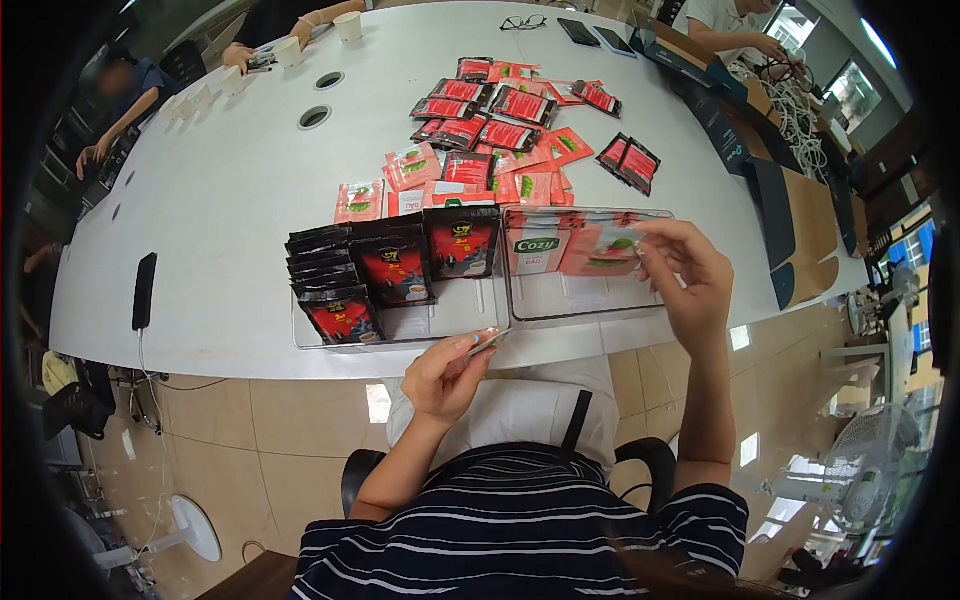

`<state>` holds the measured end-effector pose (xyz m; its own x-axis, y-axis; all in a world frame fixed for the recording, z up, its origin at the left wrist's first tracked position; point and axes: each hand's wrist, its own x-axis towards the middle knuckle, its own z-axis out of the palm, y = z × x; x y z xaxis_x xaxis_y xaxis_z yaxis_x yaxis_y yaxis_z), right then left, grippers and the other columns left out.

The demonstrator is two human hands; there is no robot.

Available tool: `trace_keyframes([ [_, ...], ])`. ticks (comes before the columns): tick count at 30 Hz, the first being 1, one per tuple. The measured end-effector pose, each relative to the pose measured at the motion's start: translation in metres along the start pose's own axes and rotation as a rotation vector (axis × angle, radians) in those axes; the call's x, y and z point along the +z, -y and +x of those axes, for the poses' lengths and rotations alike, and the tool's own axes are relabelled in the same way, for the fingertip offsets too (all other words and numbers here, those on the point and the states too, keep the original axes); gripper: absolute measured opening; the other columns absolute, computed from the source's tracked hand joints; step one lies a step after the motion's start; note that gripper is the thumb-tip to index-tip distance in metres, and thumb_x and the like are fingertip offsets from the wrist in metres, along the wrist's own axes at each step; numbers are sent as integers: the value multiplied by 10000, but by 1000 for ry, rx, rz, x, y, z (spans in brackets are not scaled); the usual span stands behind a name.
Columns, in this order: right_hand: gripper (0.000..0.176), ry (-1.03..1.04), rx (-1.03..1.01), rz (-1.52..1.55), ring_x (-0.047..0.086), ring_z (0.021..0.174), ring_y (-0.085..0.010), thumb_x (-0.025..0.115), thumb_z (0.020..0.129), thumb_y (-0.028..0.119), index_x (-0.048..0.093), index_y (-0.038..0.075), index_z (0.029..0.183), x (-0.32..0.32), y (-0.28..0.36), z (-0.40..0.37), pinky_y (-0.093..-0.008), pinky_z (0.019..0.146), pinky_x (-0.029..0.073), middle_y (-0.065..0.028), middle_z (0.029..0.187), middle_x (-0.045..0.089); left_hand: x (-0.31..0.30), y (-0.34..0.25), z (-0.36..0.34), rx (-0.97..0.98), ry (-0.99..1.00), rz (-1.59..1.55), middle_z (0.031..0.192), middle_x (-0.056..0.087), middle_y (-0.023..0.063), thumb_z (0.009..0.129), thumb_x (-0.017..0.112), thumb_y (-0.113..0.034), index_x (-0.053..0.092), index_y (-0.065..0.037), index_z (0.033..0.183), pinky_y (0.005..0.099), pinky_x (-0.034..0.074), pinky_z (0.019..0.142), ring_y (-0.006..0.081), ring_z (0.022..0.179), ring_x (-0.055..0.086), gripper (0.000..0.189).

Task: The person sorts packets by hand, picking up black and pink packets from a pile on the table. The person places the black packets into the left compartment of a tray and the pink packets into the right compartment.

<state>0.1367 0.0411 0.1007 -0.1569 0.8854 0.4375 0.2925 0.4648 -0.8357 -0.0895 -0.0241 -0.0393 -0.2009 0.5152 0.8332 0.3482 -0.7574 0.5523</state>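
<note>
Striped navy top sits closest to the camera, down at six o'clock, on the person doing the handling. Their left grip, around seven o'clock, is pinched on a thin flat item; it's edge-on, so can't tell what it is. It's right near where the two trays meet. Over at three o'clock, the right grip has thumb and fingertips pinching the right-hand edge of a pink packet, at the right tray. That packet's a bit blurry, next to a crisper Cozy packet standing upright. Left tray, toward nine o'clock, has black G7 packets in rows, some leaning. Past the trays at twelve is a loose heap of red-and-black packets mixed with pink ones, all on the white desk. Further out: glasses at twelve, two phones at one, open cardboard box at two, paper cups around eleven.
</note>
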Motion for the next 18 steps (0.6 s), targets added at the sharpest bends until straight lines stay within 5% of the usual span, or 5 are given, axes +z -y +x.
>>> trace_keyframes([
  [4,139,126,73,-230,594,659,-63,604,831,-25,639,-20,965,-19,-29,1,-187,594,471,-53,870,670,-2,-1,-1,4,19,31,915,695,204,726,728,95,493,-9,1115,185,454,471,114,610,641,466],
  [8,106,177,69,-438,616,662,-126,652,797,39,629,31,900,-16,-39,2,-238,564,458,-36,863,663,1,-5,6,38,-9,51,910,685,218,733,718,100,503,7,1098,229,534,557,205,745,698,434],
  [11,157,102,-223,-770,605,710,-182,708,749,106,596,54,847,-12,-36,6,-281,566,460,-15,800,627,-1,-7,3,-20,0,26,902,679,225,738,711,104,511,15,1089,269,567,636,260,820,701,414],
  [18,276,122,-303,-902,561,787,-191,754,670,186,568,83,846,-2,-39,13,-310,589,476,-4,839,543,0,-5,2,0,-6,38,892,677,214,744,714,92,499,23,1080,287,558,675,246,809,692,405],
])
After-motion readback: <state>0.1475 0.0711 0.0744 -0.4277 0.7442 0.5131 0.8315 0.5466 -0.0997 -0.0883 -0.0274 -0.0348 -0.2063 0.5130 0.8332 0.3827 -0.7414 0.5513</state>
